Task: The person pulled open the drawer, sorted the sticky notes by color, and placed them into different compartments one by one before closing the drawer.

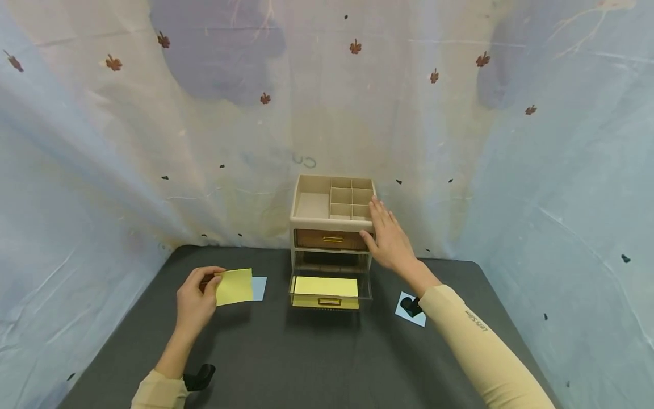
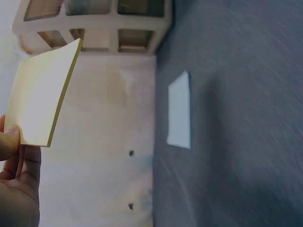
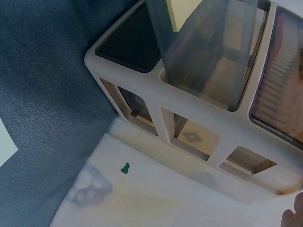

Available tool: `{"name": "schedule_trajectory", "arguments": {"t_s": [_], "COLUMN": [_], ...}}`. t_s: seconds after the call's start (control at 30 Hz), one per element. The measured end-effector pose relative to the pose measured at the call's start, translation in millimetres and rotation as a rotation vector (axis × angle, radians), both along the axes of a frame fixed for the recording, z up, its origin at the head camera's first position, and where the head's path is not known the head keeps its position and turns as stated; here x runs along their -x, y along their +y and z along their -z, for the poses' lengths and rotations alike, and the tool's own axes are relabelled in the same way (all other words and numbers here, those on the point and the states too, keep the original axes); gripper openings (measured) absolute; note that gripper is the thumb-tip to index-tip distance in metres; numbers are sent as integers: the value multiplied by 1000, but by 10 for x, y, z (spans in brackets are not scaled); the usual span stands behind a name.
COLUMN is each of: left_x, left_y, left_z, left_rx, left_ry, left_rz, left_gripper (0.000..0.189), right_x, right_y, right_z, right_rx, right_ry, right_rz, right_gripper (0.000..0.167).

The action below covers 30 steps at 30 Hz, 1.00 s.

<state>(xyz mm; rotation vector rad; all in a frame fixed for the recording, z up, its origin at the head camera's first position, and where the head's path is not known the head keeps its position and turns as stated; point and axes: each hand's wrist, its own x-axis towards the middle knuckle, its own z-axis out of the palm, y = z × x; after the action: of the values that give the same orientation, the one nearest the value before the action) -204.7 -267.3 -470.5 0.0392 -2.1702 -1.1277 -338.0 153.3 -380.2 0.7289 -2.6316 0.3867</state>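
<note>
My left hand [image 1: 196, 298] pinches a pad of yellow sticky notes [image 1: 234, 287] between thumb and fingers, raised over the table's left side. In the left wrist view the pad [image 2: 42, 94] shows its thin stacked edge. Fingers straight, my right hand [image 1: 390, 241] rests against the upper right side of a beige desktop drawer organizer [image 1: 332, 225]. The organizer's clear middle drawer [image 1: 365, 291] is pulled out, with yellow sticky notes [image 1: 325, 286] lying in it. Above it, the brown-looking top drawer [image 1: 311, 238] is closed. Only fingertips of the right hand [image 3: 293, 215] show in the right wrist view.
A light blue paper square [image 1: 259, 288] lies behind the held pad, left of the organizer. Another blue square [image 1: 418, 319] lies at the right, partly behind the black wrist device [image 1: 410, 307]. The organizer stands near the dark table's [image 1: 286, 363] back edge, before a patterned curtain [image 1: 327, 130].
</note>
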Motion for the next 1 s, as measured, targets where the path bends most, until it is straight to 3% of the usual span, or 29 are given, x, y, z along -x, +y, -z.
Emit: {"name": "schedule_trajectory", "arguments": {"t_s": [0.27,0.6,1.0], "left_x": [155,261,458], "left_y": [202,495,909], "left_z": [-146,-341,-433], "left_rx": [-46,-129,-112], "left_ry": [76,130,155], "left_rz": [50,166,275], "left_gripper": [15,15,16], "right_x": [16,18,49], "right_y": [-10,11,23], "right_z": [-24,3,23], "right_rx": [-5,-5,-5], "right_ry": [3,3,11], "right_rz": [0,4,-6], "right_gripper": [76,76,76]}}
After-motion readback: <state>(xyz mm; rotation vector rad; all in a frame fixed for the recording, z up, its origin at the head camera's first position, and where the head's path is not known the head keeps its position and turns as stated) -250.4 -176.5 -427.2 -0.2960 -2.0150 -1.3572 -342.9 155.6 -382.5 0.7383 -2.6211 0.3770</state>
